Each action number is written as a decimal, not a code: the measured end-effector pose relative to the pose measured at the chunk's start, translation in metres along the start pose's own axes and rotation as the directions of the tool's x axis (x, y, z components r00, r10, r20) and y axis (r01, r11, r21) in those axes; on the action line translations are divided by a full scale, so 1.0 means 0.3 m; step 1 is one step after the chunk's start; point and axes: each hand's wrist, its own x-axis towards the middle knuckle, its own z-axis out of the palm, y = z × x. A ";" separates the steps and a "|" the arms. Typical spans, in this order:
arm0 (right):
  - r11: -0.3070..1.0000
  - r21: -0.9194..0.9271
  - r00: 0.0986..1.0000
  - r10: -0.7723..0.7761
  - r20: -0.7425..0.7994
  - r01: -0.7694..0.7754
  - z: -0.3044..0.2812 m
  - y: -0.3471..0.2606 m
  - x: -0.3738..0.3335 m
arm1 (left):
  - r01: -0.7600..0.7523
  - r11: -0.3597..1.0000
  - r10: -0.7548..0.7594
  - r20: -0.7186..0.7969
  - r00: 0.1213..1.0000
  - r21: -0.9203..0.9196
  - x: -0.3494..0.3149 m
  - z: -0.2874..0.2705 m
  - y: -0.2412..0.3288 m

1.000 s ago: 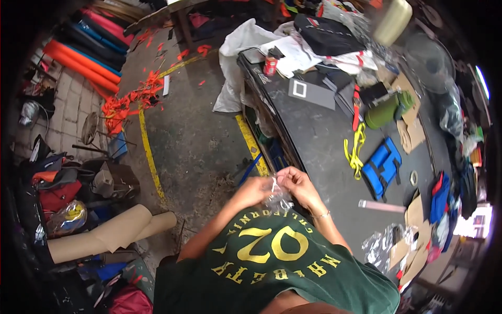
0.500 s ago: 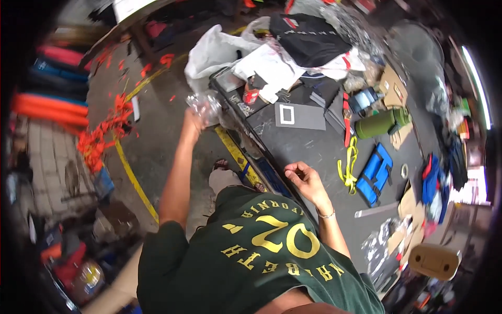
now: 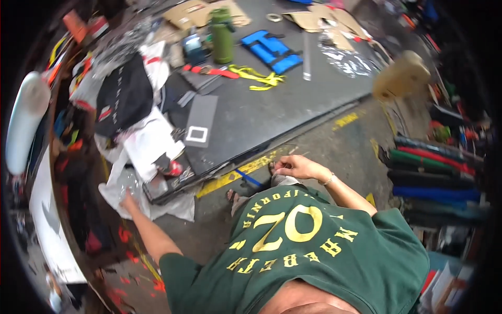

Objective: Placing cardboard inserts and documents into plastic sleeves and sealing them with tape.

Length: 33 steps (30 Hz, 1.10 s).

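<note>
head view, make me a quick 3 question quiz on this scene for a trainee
1. Multiple choice: which of these is the left hand nearest to?
a) green bottle
b) white plastic bag
c) tape roll

2. True or false: the right hand is touching the green bottle.

3. Fill in: on the dark table, the flat item with black straps lying near the yellow strap is mainly ____ in colour.

Key: 1. b; 2. false; 3. blue

Blur softens the bent, darkly vignetted edges
</note>
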 end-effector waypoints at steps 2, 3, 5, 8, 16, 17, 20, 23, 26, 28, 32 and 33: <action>0.991 -0.018 0.991 0.130 0.028 -0.129 -0.012 0.025 -0.045 | -0.078 0.995 0.080 -0.031 0.996 0.061 -0.133 0.106 0.058; 0.989 -0.015 0.989 0.145 -0.018 -0.145 -0.020 0.050 -0.064 | -0.118 0.990 0.117 0.007 0.993 0.082 -0.210 0.146 0.099; 0.987 0.000 0.984 0.161 0.071 -0.162 -0.006 0.076 -0.056 | -0.319 0.927 0.339 -0.078 0.938 0.196 -0.153 -0.062 0.092; 0.996 -0.092 0.998 0.020 0.055 -0.015 -0.030 0.079 -0.074 | -0.612 0.725 0.678 -0.173 0.714 0.317 -0.309 -0.082 0.091; 0.998 -0.008 0.990 -0.061 -0.127 0.060 -0.159 0.344 -0.381 | -0.864 0.449 0.882 -0.043 0.470 -0.228 -1.253 0.229 0.100; 0.998 0.020 0.987 -0.056 -0.151 0.060 -0.169 0.389 -0.439 | -0.881 0.378 0.918 -0.007 0.396 -0.285 -1.335 0.304 0.060; 0.989 0.144 0.961 0.066 -0.269 -0.027 -0.199 0.605 -0.591 | -0.728 0.531 0.838 0.396 0.375 -0.433 -1.792 0.516 0.033; 0.961 0.273 0.932 0.125 -0.339 -0.030 -0.235 0.773 -0.694 | -0.698 0.571 0.750 0.621 0.228 -0.432 -2.059 0.690 0.042; 0.938 0.345 0.910 0.176 -0.376 -0.038 -0.289 0.869 -0.731 | -0.757 0.558 0.626 0.771 0.115 -0.340 -2.197 0.856 0.124; 0.909 0.417 0.900 0.197 -0.388 -0.019 -0.335 0.897 -0.716 | -0.756 0.559 0.599 0.796 0.084 -0.341 -2.261 0.976 0.167; 0.899 0.438 0.873 0.204 -0.444 0.013 -0.457 0.884 -0.660 | -0.732 0.566 0.550 0.835 -0.007 -0.379 -2.368 1.264 0.227; 0.893 0.449 0.875 0.202 -0.440 0.020 -0.498 0.891 -0.639 | -0.699 0.581 0.550 0.834 -0.041 -0.417 -2.403 1.352 0.244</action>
